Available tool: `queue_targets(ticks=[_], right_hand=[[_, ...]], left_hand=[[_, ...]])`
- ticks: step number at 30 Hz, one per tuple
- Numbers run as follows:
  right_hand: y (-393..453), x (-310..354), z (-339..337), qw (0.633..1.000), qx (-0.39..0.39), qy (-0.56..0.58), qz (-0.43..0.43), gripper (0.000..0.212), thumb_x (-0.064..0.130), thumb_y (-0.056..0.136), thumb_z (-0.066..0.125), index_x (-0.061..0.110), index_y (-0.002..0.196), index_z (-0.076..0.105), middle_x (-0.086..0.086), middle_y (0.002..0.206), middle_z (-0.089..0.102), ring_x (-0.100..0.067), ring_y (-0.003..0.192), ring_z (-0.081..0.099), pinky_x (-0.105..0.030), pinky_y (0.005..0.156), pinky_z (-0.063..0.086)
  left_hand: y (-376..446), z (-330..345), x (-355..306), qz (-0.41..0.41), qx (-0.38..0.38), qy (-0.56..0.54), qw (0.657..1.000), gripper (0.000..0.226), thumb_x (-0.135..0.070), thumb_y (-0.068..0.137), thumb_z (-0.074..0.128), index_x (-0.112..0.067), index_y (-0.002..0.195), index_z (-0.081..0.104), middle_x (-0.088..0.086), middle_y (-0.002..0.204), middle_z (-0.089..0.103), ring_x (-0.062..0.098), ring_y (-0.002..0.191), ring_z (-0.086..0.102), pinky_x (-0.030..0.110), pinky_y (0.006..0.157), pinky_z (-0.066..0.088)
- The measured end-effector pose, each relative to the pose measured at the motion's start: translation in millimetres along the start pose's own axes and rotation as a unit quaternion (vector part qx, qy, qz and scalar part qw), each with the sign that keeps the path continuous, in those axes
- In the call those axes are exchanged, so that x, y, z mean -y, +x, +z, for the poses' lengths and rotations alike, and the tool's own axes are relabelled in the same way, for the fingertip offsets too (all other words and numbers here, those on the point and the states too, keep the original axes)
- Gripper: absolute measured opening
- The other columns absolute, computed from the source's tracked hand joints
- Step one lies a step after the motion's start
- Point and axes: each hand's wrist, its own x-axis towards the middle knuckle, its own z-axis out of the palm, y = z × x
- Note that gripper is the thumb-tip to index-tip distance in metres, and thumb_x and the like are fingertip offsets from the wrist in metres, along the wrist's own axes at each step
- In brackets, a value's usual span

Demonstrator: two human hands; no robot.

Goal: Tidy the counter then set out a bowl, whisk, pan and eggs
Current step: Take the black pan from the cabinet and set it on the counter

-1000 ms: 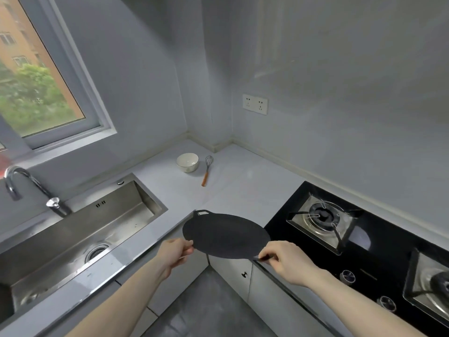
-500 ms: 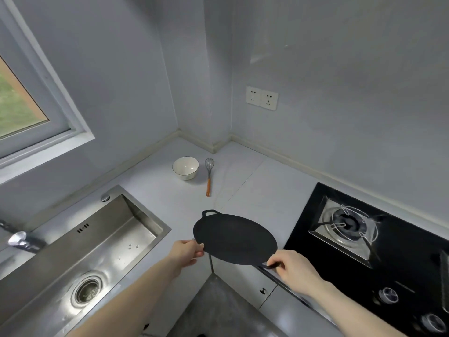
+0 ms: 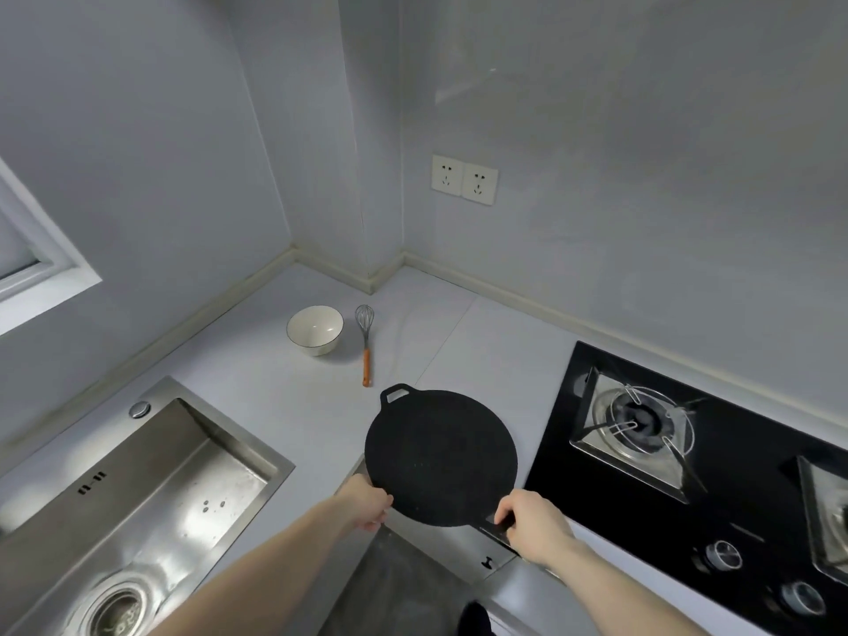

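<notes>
A flat round black pan (image 3: 440, 456) is held over the counter's front edge, between sink and hob. My left hand (image 3: 369, 504) grips its near left rim. My right hand (image 3: 527, 518) grips the handle at its near right. A small loop handle sticks out on the pan's far side. A white bowl (image 3: 315, 329) stands near the back corner of the counter (image 3: 482, 351). A wire whisk (image 3: 365, 342) with an orange handle lies just right of the bowl. No eggs are in view.
A steel sink (image 3: 137, 498) is set into the counter at the left. A black gas hob (image 3: 688, 452) with burners and knobs lies at the right. A double wall socket (image 3: 464, 179) is on the back wall. A window frame shows at far left.
The pan has moved forward over the counter, towards the bowl and whisk, with both hands still on it. The view has swung right, so the tap and most of the window are gone.
</notes>
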Motion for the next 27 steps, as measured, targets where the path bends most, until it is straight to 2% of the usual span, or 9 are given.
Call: queue_targets(ticks=[4, 6, 9, 12, 16, 19, 21, 24, 27], right_hand=[[17.8, -2.2, -4.5, 1.000, 0.002, -0.007, 0.014, 0.025, 0.014, 0.089, 0.059, 0.038, 0.091, 0.062, 0.010, 0.108, 0.066, -0.014, 0.098, 0.066, -0.023, 0.084, 0.054], [31.9, -7.9, -11.0, 1.000, 0.005, -0.011, 0.009, 0.025, 0.012, 0.090, 0.059, 0.038, 0.091, 0.060, 0.008, 0.110, 0.066, -0.015, 0.100, 0.066, -0.024, 0.083, 0.053], [52.3, -12.4, -16.0, 1.000, 0.010, -0.014, 0.004, 0.024, 0.013, 0.091, 0.063, 0.035, 0.095, 0.059, 0.008, 0.111, 0.066, -0.014, 0.101, 0.066, -0.022, 0.082, 0.053], [66.7, -11.2, -14.8, 0.999, 0.017, -0.023, 0.015, 0.024, 0.012, 0.090, 0.064, 0.032, 0.103, 0.064, 0.007, 0.114, 0.065, -0.016, 0.102, 0.066, -0.024, 0.081, 0.054], [82.0, -4.8, -15.5, 0.998, 0.013, -0.040, 0.050, 0.028, 0.009, 0.091, 0.065, 0.025, 0.114, 0.065, 0.002, 0.116, 0.065, -0.018, 0.103, 0.067, -0.026, 0.081, 0.056], [93.2, 1.9, -19.1, 0.997, 0.005, -0.028, 0.076, 0.028, 0.009, 0.092, 0.062, 0.024, 0.116, 0.064, 0.002, 0.121, 0.058, -0.019, 0.107, 0.064, -0.028, 0.084, 0.055], [96.9, 7.9, -21.3, 0.995, 0.008, -0.016, 0.097, 0.024, 0.020, 0.093, 0.065, 0.022, 0.117, 0.062, 0.001, 0.122, 0.055, -0.020, 0.107, 0.063, -0.029, 0.081, 0.055], [105.3, 16.4, -23.9, 0.992, 0.003, 0.009, 0.124, 0.032, 0.034, 0.094, 0.068, 0.020, 0.121, 0.057, 0.000, 0.126, 0.054, -0.020, 0.107, 0.063, -0.027, 0.075, 0.049], [111.3, 22.0, -22.4, 0.991, -0.014, 0.016, 0.131, 0.044, 0.035, 0.093, 0.068, 0.021, 0.130, 0.051, -0.001, 0.134, 0.048, -0.020, 0.112, 0.059, -0.027, 0.079, 0.053]], left_hand=[[8.8, 8.3, -20.7, 0.024, -0.018, 0.059, 0.998, 0.011, -0.016, 0.090, 0.057, -0.019, 0.094, 0.048, 0.013, 0.101, 0.070, 0.026, 0.091, 0.072, 0.039, 0.081, 0.061], [22.6, 11.9, -29.3, 0.023, -0.024, 0.066, 0.997, 0.030, -0.016, 0.087, 0.058, -0.011, 0.115, 0.049, 0.013, 0.098, 0.071, 0.026, 0.088, 0.073, 0.040, 0.074, 0.063], [37.7, 13.7, -36.2, 0.013, -0.024, 0.030, 0.999, 0.067, -0.015, 0.088, 0.062, -0.009, 0.148, 0.030, 0.007, 0.104, 0.069, 0.019, 0.081, 0.070, 0.029, 0.057, 0.057], [41.3, 17.9, -40.3, 0.036, -0.030, 0.037, 0.998, 0.067, -0.019, 0.090, 0.059, -0.013, 0.151, 0.032, -0.002, 0.117, 0.064, 0.016, 0.098, 0.067, 0.028, 0.076, 0.058], [45.9, 15.5, -37.6, 0.104, -0.080, 0.228, 0.965, 0.068, -0.020, 0.088, 0.047, -0.020, 0.155, 0.033, 0.002, 0.156, 0.040, 0.023, 0.142, 0.041, 0.034, 0.115, 0.039], [51.1, 7.1, -40.0, 0.156, -0.048, 0.374, 0.913, 0.075, -0.017, 0.089, 0.048, -0.025, 0.159, 0.022, -0.001, 0.167, 0.013, 0.026, 0.151, 0.020, 0.040, 0.122, 0.028], [57.2, 1.0, -39.9, 0.170, -0.014, 0.459, 0.872, 0.076, -0.019, 0.093, 0.046, -0.027, 0.161, 0.013, -0.001, 0.169, -0.004, 0.027, 0.155, 0.003, 0.046, 0.126, 0.016], [79.8, -9.4, -37.7, 0.181, 0.021, 0.514, 0.838, 0.078, -0.019, 0.096, 0.044, -0.031, 0.161, 0.002, -0.002, 0.168, -0.015, 0.026, 0.155, -0.013, 0.053, 0.126, -0.001], [94.2, -16.3, -42.0, 0.194, 0.034, 0.555, 0.808, 0.083, -0.017, 0.094, 0.044, -0.029, 0.160, -0.006, 0.000, 0.167, -0.019, 0.027, 0.154, -0.020, 0.055, 0.124, -0.008]])
